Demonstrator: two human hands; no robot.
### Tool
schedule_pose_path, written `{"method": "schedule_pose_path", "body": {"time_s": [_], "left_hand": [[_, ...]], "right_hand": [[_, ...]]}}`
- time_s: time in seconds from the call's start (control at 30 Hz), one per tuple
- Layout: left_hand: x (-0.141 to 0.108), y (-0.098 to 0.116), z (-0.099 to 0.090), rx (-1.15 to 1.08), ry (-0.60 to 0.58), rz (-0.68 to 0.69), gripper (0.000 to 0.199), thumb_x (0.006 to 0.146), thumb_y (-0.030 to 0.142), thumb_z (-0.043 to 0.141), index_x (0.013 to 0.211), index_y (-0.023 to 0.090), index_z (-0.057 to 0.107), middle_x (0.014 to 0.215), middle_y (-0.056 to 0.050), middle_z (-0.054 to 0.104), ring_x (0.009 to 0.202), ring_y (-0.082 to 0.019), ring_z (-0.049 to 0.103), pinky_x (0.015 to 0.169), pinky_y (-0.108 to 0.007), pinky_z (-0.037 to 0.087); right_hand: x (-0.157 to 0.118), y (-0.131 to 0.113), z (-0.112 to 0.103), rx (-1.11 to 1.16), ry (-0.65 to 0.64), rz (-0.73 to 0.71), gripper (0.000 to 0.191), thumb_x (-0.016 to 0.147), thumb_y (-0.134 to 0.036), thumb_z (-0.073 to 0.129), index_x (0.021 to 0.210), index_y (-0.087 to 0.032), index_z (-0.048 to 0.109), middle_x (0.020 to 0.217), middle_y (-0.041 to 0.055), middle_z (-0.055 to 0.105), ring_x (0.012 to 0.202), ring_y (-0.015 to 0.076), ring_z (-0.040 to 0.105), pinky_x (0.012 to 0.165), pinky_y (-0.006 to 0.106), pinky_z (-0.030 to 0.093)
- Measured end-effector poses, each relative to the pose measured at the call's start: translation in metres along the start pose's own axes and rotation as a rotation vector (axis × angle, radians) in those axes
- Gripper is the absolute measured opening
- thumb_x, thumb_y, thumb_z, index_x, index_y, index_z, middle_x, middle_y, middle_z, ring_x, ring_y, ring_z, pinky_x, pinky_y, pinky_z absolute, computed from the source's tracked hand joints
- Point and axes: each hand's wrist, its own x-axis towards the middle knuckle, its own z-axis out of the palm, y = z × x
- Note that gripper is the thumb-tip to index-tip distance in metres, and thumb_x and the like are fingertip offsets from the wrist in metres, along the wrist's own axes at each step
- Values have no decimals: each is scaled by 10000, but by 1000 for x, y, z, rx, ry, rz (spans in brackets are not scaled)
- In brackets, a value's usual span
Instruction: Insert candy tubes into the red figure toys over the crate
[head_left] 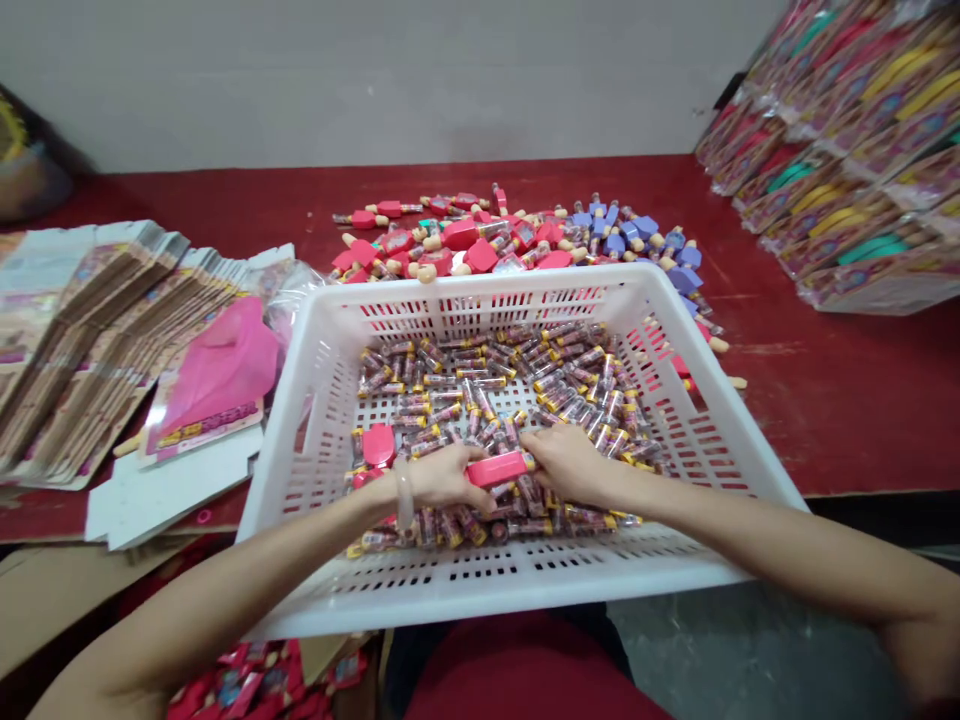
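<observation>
My left hand (442, 478), a bracelet on its wrist, is closed on a flat pink plastic piece (498, 468) low over the basket. At the right end of that piece my right hand (566, 462) has its fingers pressed together; what they pinch is mostly hidden, with a bit of yellow showing at the joint. Under both hands lie many small clear tubes with yellow caps (577, 410), in a white slotted plastic basket (300, 500). More pink pieces (379, 445) rest on the tubes left of my left hand.
Behind the basket is a heap of pink pieces (461, 235) and purple ones (630, 232) joined to tubes. Printed cards (97, 340) and a pink bag (225, 355) lie at left. Packed goods (855, 170) stand at right on the red table (847, 400). More pink pieces (255, 685) lie below.
</observation>
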Motion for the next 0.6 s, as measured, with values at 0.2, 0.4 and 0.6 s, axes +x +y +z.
{"method": "schedule_pose_path", "body": {"time_s": [0.2, 0.4, 0.6], "left_hand": [[-11, 4, 1, 519, 213, 95, 530, 785, 134, 542, 1304, 237, 501, 935, -98, 688, 801, -254, 660, 682, -315, 485], [-18, 8, -129, 530, 713, -313, 411, 873, 291, 531, 1277, 219, 518, 1037, -91, 665, 940, -273, 631, 825, -398, 477], [5, 3, -201, 439, 951, -359, 612, 911, 346, 505, 1428, 82, 309, 1219, -139, 567, 1139, -273, 540, 957, -387, 406]], "right_hand": [[0, 12, -6, 520, -331, -135, 327, 758, -399, 690, 971, -152, 665, 806, 21, 632, 681, 167, 558, 576, 226, 417], [38, 52, -29, 296, 65, 220, 388, 933, -452, 455, 991, -127, 660, 931, 118, 642, 830, 220, 588, 739, 314, 435], [70, 31, 24, 170, -52, 248, 469, 905, -494, 484, 632, -136, 613, 653, 122, 615, 648, 233, 588, 577, 286, 353]]}}
